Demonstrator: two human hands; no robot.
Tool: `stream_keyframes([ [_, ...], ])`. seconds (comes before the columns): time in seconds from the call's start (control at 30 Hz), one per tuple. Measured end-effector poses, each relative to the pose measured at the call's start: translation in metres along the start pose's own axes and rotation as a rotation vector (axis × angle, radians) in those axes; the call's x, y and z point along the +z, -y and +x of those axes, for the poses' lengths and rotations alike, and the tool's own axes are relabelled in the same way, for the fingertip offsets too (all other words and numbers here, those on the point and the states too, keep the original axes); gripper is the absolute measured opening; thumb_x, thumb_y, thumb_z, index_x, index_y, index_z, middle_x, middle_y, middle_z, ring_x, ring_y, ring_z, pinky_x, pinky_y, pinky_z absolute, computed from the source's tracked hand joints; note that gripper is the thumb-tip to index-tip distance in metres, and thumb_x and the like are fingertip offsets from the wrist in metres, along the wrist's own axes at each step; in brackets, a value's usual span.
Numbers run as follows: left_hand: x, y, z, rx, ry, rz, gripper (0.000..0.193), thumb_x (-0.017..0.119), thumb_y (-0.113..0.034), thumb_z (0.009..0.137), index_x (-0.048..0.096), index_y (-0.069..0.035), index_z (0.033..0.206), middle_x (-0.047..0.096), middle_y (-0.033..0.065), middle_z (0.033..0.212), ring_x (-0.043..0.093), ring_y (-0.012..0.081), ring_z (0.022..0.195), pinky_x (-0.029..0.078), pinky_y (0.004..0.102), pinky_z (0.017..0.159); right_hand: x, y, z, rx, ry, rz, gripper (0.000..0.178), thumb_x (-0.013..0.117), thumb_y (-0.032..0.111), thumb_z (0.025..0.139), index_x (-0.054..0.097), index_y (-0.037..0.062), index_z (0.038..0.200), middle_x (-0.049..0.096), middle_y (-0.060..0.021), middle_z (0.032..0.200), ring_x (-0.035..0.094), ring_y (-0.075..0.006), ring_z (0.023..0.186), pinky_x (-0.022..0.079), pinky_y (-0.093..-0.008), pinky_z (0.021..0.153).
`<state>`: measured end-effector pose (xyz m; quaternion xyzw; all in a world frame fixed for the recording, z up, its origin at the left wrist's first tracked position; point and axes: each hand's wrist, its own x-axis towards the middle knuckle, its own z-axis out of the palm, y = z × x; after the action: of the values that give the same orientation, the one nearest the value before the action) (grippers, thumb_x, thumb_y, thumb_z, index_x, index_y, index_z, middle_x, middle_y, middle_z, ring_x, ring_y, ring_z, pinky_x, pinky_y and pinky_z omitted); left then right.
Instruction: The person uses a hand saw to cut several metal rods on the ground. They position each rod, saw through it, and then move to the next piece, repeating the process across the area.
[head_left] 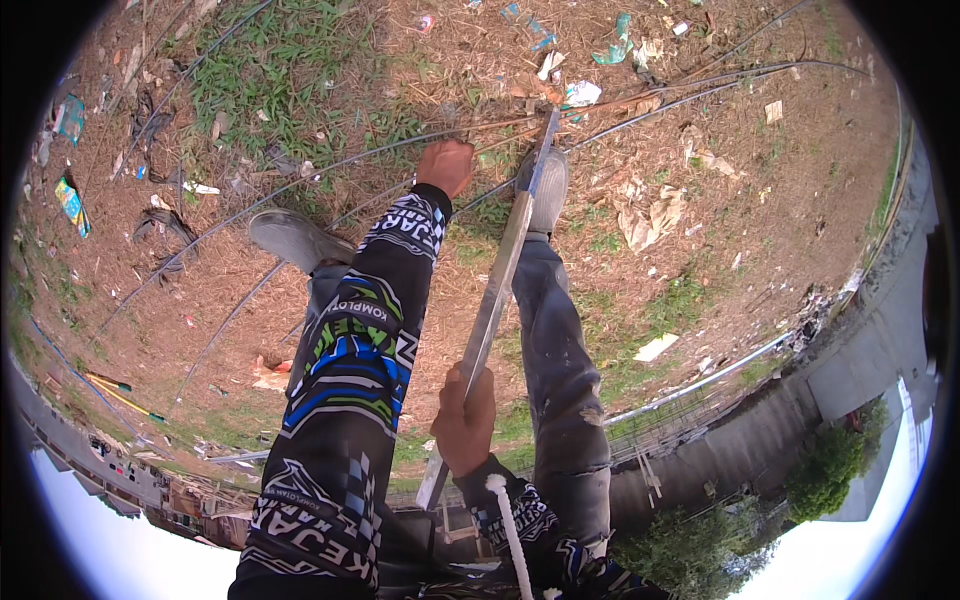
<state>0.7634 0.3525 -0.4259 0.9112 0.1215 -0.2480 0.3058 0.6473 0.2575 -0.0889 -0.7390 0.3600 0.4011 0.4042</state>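
My left hand (446, 165) reaches down to the ground and is closed around a thin steel rod (330, 165) that lies across the dirt. My right hand (465, 420) is nearer to me and grips the lower part of a long flat metal bar (505, 260). The bar slants up and away, and its far end rests by the rods near my right shoe (548, 190). Both arms wear patterned black, blue and green sleeves. My left shoe (290, 240) stands on the ground left of the arm.
Several long thin rods (690, 95) run across dry ground with grass patches (290, 70), paper scraps and plastic litter (612, 52). A white cord (508, 530) hangs by my right wrist. A concrete wall (850, 350) and a metal rail (700, 380) curve along the right.
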Motion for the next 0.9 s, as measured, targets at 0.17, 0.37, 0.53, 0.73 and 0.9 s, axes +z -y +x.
stream_keyframes([
  [0.17,-0.003,-0.003,0.003,-0.002,0.032,-0.008,0.012,0.059,-0.010,0.078,0.070,-0.006,0.083,0.068,0.0175,0.082,0.067,0.0347,0.081,0.053,0.0443,0.075,0.050,-0.021,0.013,-0.083,-0.147,-0.205,0.020,0.049,0.022,0.100,0.041,0.0034,0.099,0.059,-0.0171,0.071,0.061,-0.0324,0.060,0.045,-0.0413,0.055],
  [0.37,-0.007,-0.012,-0.028,-0.183,-0.237,-0.364,0.028,0.059,-0.027,0.090,0.067,0.000,0.090,0.066,0.0203,0.092,0.066,0.0350,0.084,0.052,0.0433,0.076,0.064,-0.029,0.013,-0.063,-0.148,-0.193,0.021,0.049,0.023,0.100,0.042,0.0036,0.101,0.059,-0.0187,0.073,0.062,-0.0373,0.063,0.044,-0.0433,0.056],
  [0.53,-0.088,-0.087,-0.115,-0.614,0.598,-1.127,0.055,0.039,-0.052,0.101,0.053,0.000,0.111,0.061,0.0171,0.085,0.063,0.0250,0.075,0.049,0.0409,0.071,0.077,-0.046,0.032,-0.003,-0.135,-0.156,0.023,0.050,0.017,0.097,0.036,0.0031,0.108,0.062,-0.0271,0.080,0.063,-0.0478,0.077,0.048,-0.0493,0.063],
  [0.73,-0.054,-0.054,-0.131,-0.388,0.339,-0.696,0.048,0.036,-0.048,0.103,0.046,-0.001,0.104,0.055,0.0202,0.071,0.055,0.0349,0.062,0.041,0.0462,0.062,0.112,-0.078,0.042,-0.058,-0.047,-0.093,0.060,0.070,0.021,0.078,0.027,0.0036,0.115,0.064,-0.0253,0.091,0.063,-0.0483,0.088,0.049,-0.0462,0.073],
  [0.9,-0.057,-0.054,-0.129,-0.330,0.397,-0.759,0.045,0.041,-0.044,0.101,0.051,-0.001,0.104,0.061,0.0267,0.080,0.060,0.0472,0.079,0.043,0.0536,0.071,0.111,-0.075,0.047,-0.077,-0.100,-0.249,0.042,0.062,0.018,0.089,0.030,0.0033,0.113,0.061,-0.0259,0.077,0.063,-0.0477,0.075,0.047,-0.0490,0.063],
])
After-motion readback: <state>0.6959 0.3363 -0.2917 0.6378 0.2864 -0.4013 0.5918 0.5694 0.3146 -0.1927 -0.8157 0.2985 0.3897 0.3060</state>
